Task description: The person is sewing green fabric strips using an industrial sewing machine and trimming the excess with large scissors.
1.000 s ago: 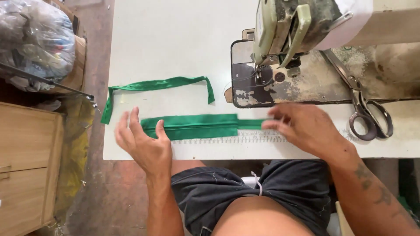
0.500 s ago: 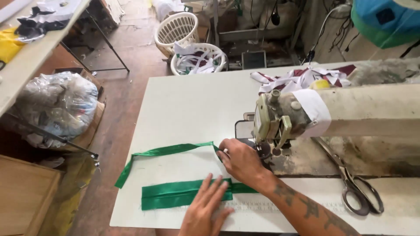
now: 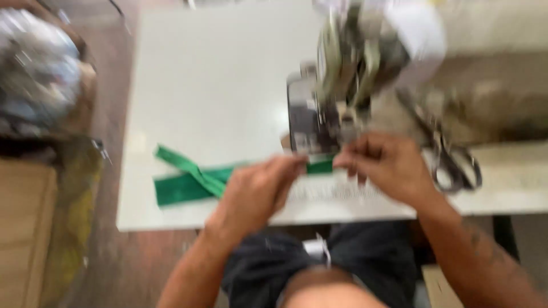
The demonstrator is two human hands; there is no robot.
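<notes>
The fabric strip (image 3: pixel 188 181) near the front edge of the worktop (image 3: pixel 211 85) is plain bright green; the worktop is white. The sewing machine (image 3: pixel 354 74) is pale grey-green with a dark plate. The scissors (image 3: pixel 451 159) are dull grey metal. The shorts (image 3: pixel 274 262) are dark charcoal.

Green fabric strip (image 3: pixel 188 183) — long, folded, flat on white table near front edge; narrower green band crossing diagonally over left end — right end at sewing machine foot, blurred.

White table (image 3: pixel 217 85) on reddish-brown floor (image 3: pixel 148 262), wooden cabinet (image 3: pixel 23 228) left
</notes>
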